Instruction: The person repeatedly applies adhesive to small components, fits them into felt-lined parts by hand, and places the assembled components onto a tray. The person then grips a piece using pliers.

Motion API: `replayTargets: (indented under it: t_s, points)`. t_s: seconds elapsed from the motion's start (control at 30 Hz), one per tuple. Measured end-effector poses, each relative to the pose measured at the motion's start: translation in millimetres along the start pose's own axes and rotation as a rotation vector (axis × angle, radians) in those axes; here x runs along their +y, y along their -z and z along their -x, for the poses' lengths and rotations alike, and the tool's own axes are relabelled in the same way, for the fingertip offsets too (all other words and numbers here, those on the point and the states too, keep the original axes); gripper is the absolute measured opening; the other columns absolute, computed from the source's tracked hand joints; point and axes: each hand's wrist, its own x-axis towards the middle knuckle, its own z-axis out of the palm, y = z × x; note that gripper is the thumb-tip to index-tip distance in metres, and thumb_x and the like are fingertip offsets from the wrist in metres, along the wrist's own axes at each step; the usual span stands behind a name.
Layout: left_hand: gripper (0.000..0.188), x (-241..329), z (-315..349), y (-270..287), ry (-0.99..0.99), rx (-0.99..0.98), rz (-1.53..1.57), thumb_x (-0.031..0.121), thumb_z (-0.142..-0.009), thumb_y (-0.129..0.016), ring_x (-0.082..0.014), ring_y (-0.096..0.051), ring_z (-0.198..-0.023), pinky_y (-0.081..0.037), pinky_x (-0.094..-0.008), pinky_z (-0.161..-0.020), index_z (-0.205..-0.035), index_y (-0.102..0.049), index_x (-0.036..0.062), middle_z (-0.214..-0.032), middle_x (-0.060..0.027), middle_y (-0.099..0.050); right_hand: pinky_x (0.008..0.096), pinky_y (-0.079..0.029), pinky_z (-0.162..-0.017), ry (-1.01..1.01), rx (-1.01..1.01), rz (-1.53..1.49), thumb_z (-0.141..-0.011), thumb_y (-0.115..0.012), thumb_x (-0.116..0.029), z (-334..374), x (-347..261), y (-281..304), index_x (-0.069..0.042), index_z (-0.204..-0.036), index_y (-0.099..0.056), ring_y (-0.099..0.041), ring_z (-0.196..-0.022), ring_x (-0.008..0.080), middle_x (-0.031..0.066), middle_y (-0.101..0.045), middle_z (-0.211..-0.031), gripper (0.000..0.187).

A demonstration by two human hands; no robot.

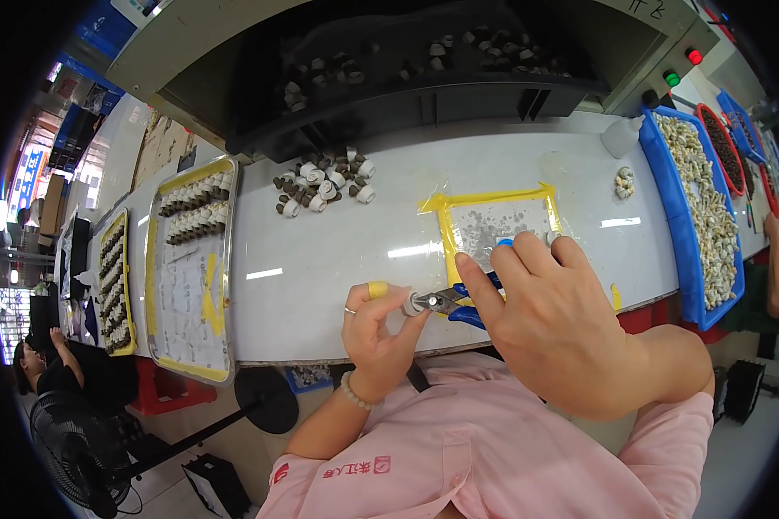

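My left hand [379,333], with yellow tape round one finger, pinches a small white and grey cap-like part [412,305] near the table's front edge. My right hand [563,333] is wrapped round blue-handled pliers [467,315]. Their metal jaws meet the part between my left fingertips; whether they grip or cut it I cannot make out. Behind the right hand lies a yellow-taped square [448,227] with grey marks inside. A small white piece [552,236] shows just beyond my right fingers.
Farther back is a loose pile of white and dark parts [325,183]. Metal trays [186,324] holding rows of parts stand left. A dark-mouthed machine [407,108] spans the back. At right are a blue bin [675,227] of pale pieces and a white bottle [621,138]. Other people sit nearby.
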Motion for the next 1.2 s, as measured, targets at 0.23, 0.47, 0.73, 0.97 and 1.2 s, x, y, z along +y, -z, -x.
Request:
replayTargets:
  t_s: [0.23, 0.47, 0.73, 0.97, 1.2]
  points:
    - [0.042, -2, 3, 1, 0.052, -0.005, 0.088, -0.013, -0.064, -0.076, -0.0173, -0.055, -0.086, -0.047, -0.0248, -0.072, -0.100, -0.058, -0.0004, -0.098, -0.0098, -0.052, 0.0337, -0.036, -0.065, 0.012, -0.079, -0.051, -0.075, -0.057, -0.010, 0, 2, -1, 0.003, -0.116, -0.057, -0.047, -0.078, 0.0215, 0.0078, -0.049, -0.079, 0.043]
    - [0.043, -3, 3, 1, 0.062, -0.005, 0.139, -0.014, -0.064, -0.075, -0.0177, -0.055, -0.087, -0.047, -0.0259, -0.075, -0.101, -0.057, -0.0004, -0.098, -0.0099, -0.051, 0.0350, -0.037, -0.066, 0.015, -0.049, -0.024, -0.076, -0.056, -0.011, 0, 0, -2, 0.003, -0.116, -0.058, -0.047, -0.079, 0.0215, 0.0074, -0.049, -0.079, 0.042]
    - [0.042, 2, 1, 1, 0.070, 0.009, 0.108, -0.014, -0.064, -0.074, -0.0175, -0.055, -0.088, -0.047, -0.0256, -0.077, -0.101, -0.057, -0.0013, -0.098, -0.0105, -0.051, 0.0326, -0.038, -0.059, 0.010, -0.159, 0.035, -0.076, -0.056, -0.012, -3, -5, 3, 0.003, -0.112, -0.059, -0.048, -0.074, 0.0196, 0.0058, -0.048, -0.076, 0.040]
    - [0.041, 2, -1, 1, 0.135, -0.002, 0.221, -0.016, -0.066, -0.073, -0.0161, -0.056, -0.090, -0.048, -0.0253, -0.080, -0.100, -0.056, -0.0007, -0.100, -0.0095, -0.049, 0.0331, -0.040, -0.058, -0.008, -0.146, -0.179, -0.073, -0.059, -0.009, -1, 6, -5, 0.001, -0.116, -0.057, -0.051, -0.074, 0.0220, 0.0080, -0.050, -0.081, 0.044]
    - [0.041, 0, -2, 1, 0.185, -0.044, 0.290, -0.018, -0.068, -0.070, -0.0160, -0.056, -0.093, -0.049, -0.0265, -0.082, -0.100, -0.052, -0.0002, -0.102, -0.0094, -0.046, 0.0331, -0.037, -0.062, -0.038, 0.027, -0.194, -0.070, -0.061, -0.009, 7, 14, -6, 0.004, -0.114, -0.058, -0.050, -0.079, 0.0219, 0.0077, -0.051, -0.078, 0.045]
